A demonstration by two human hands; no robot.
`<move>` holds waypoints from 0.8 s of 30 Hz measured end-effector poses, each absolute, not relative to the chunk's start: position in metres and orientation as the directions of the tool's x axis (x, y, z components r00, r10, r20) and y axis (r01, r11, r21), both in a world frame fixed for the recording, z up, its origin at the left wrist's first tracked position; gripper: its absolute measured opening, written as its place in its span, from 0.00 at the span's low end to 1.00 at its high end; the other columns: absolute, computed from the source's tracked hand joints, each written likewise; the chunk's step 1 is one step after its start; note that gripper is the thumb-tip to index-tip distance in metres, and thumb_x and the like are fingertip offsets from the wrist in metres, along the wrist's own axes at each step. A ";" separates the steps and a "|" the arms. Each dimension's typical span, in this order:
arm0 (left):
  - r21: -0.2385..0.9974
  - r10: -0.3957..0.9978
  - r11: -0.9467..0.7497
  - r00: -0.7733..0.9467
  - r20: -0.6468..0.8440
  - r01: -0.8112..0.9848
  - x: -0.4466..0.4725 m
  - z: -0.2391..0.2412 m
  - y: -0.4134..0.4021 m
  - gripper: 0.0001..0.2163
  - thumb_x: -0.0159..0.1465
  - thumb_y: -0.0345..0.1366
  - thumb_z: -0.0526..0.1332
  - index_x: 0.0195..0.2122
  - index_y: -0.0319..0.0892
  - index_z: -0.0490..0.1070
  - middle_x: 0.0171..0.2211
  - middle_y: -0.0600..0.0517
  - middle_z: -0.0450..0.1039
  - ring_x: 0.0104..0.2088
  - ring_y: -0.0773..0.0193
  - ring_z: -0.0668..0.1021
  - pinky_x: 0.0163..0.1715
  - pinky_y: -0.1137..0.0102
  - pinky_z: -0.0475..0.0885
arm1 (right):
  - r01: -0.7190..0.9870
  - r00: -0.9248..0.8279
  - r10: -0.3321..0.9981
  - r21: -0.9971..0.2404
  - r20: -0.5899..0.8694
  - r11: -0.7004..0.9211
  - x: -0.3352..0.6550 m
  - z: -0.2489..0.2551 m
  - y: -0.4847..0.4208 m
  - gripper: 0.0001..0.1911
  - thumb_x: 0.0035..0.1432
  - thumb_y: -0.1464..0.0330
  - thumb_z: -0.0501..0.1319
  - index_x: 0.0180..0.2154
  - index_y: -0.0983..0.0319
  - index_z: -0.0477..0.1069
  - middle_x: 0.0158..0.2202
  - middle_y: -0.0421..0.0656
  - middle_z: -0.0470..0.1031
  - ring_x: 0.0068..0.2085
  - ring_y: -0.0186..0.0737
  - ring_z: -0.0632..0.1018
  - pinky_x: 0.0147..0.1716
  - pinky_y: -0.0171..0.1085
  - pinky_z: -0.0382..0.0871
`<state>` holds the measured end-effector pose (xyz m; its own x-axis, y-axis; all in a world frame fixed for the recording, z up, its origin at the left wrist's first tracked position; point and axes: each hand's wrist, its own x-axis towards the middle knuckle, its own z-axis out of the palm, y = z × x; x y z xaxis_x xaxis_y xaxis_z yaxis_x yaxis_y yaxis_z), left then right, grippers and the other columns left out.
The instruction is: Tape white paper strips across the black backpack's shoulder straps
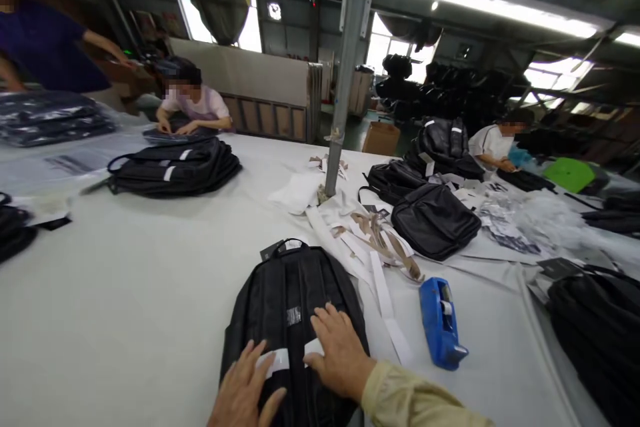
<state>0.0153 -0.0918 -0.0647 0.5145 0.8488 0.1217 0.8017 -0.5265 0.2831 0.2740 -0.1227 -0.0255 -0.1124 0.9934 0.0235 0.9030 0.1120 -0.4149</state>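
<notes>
1. Closest to the camera, both hands press flat on a black backpack (pixel 293 320) lying on the white table (pixel 125 307); the left hand (pixel 245 390) is open, fingers spread beside a white strip (pixel 276 360); the right hand (pixel 340 350) is open too, palm down, covering the end of a second white strip (pixel 313 347); neither hand grips anything.
2. Just right of the backpack, a blue tape dispenser (pixel 441 323) lies on the table, clear of the right hand; loose white and tan paper strips (pixel 375 247) trail between it and the bag.
3. Farther right, another black bag (pixel 597 320) fills the table edge.
4. Mid-table, a black bag (pixel 434 220) rests among paper scraps; a grey steel pole (pixel 346 73) rises through the table behind the strips.
5. To the left, a stack of flat black backpacks (pixel 175 167) sits well apart from the hands.
6. Beyond, a seated person in a pale shirt (pixel 195 103) works at the far edge; a person in a dark blue top (pixel 40 47) stands at far left; a third person in white (pixel 493 143) bends behind piled bags at right.
</notes>
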 end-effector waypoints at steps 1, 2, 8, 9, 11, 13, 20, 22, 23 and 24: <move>0.238 0.789 -0.614 0.587 0.180 0.753 0.024 -0.075 -0.090 0.22 0.64 0.46 0.57 0.58 0.46 0.71 0.59 0.40 0.71 0.60 0.43 0.71 0.56 0.48 0.70 | 0.902 -0.180 0.984 -0.398 0.002 0.166 0.270 -0.037 -0.117 0.37 0.61 0.53 0.58 0.66 0.62 0.56 0.69 0.55 0.56 0.69 0.61 0.55 0.65 0.62 0.53; 0.208 0.749 -0.663 0.634 0.194 0.719 0.032 -0.085 -0.089 0.24 0.63 0.44 0.59 0.60 0.46 0.68 0.63 0.41 0.66 0.62 0.43 0.68 0.56 0.48 0.70 | 0.902 -0.227 0.973 -0.387 -0.041 0.194 0.267 -0.049 -0.114 0.39 0.61 0.53 0.58 0.67 0.63 0.53 0.70 0.55 0.52 0.70 0.63 0.52 0.65 0.65 0.51; 0.321 0.706 -0.702 0.681 0.195 0.636 0.024 -0.095 -0.089 0.24 0.67 0.40 0.57 0.64 0.46 0.62 0.66 0.43 0.60 0.65 0.48 0.65 0.58 0.53 0.70 | 0.871 -0.275 0.954 -0.451 -0.121 0.194 0.281 -0.072 -0.116 0.33 0.63 0.58 0.56 0.66 0.60 0.56 0.70 0.54 0.53 0.69 0.60 0.55 0.64 0.63 0.55; 0.365 0.737 -0.672 0.632 0.239 0.645 0.010 -0.091 -0.092 0.23 0.68 0.39 0.56 0.64 0.44 0.61 0.65 0.42 0.62 0.64 0.50 0.66 0.60 0.55 0.69 | 0.866 -0.235 0.968 -0.472 -0.092 0.165 0.290 -0.068 -0.120 0.30 0.64 0.60 0.56 0.65 0.60 0.58 0.69 0.54 0.56 0.68 0.57 0.58 0.64 0.61 0.58; 0.424 0.818 -0.575 0.489 0.303 0.699 -0.023 -0.087 -0.105 0.22 0.68 0.37 0.55 0.63 0.41 0.60 0.62 0.39 0.65 0.62 0.52 0.69 0.61 0.57 0.67 | 0.867 -0.107 0.994 -0.491 -0.012 0.088 0.312 -0.060 -0.137 0.26 0.65 0.65 0.53 0.63 0.61 0.61 0.66 0.55 0.61 0.67 0.52 0.63 0.63 0.57 0.61; 0.395 0.836 -0.545 0.443 0.323 0.740 -0.054 -0.091 -0.125 0.24 0.66 0.36 0.56 0.64 0.42 0.58 0.60 0.39 0.68 0.61 0.50 0.70 0.61 0.56 0.67 | 0.879 -0.065 0.997 -0.471 0.040 0.077 0.336 -0.055 -0.162 0.25 0.62 0.70 0.52 0.61 0.63 0.65 0.64 0.55 0.64 0.67 0.51 0.62 0.64 0.58 0.59; 0.074 0.724 -0.685 0.667 0.174 0.724 -0.039 -0.097 -0.151 0.28 0.58 0.31 0.58 0.62 0.43 0.66 0.66 0.37 0.60 0.65 0.41 0.63 0.62 0.45 0.59 | 0.829 -0.470 0.877 -0.392 -0.101 0.399 0.350 -0.061 -0.207 0.39 0.50 0.66 0.61 0.64 0.63 0.58 0.67 0.55 0.60 0.71 0.59 0.50 0.67 0.64 0.41; 0.028 0.700 -0.709 0.700 0.142 0.704 -0.017 -0.093 -0.139 0.24 0.58 0.24 0.56 0.57 0.38 0.72 0.63 0.33 0.63 0.64 0.40 0.65 0.61 0.43 0.61 | 0.827 -0.501 0.858 -0.350 -0.108 0.440 0.339 -0.066 -0.194 0.38 0.50 0.66 0.62 0.63 0.65 0.60 0.66 0.58 0.60 0.70 0.62 0.52 0.66 0.64 0.44; 0.016 0.684 -0.724 0.715 0.143 0.690 -0.009 -0.093 -0.132 0.24 0.57 0.22 0.54 0.55 0.37 0.74 0.61 0.32 0.66 0.63 0.40 0.67 0.60 0.43 0.63 | 0.829 -0.514 0.851 -0.319 -0.110 0.460 0.333 -0.069 -0.186 0.36 0.51 0.67 0.62 0.62 0.67 0.61 0.65 0.60 0.61 0.69 0.62 0.55 0.66 0.63 0.47; 0.015 0.666 -0.741 0.731 0.153 0.672 -0.004 -0.093 -0.124 0.24 0.58 0.20 0.52 0.53 0.37 0.75 0.59 0.33 0.69 0.61 0.40 0.69 0.59 0.44 0.65 | 0.830 -0.525 0.844 -0.284 -0.109 0.480 0.329 -0.070 -0.178 0.34 0.53 0.68 0.61 0.61 0.69 0.61 0.63 0.62 0.63 0.68 0.61 0.58 0.65 0.62 0.50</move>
<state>-0.0042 -0.1240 -0.0926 0.7306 0.6655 0.1527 0.6717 -0.7407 0.0149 0.3291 -0.1784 -0.0700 -0.5252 0.8439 -0.1094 0.8302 0.4799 -0.2839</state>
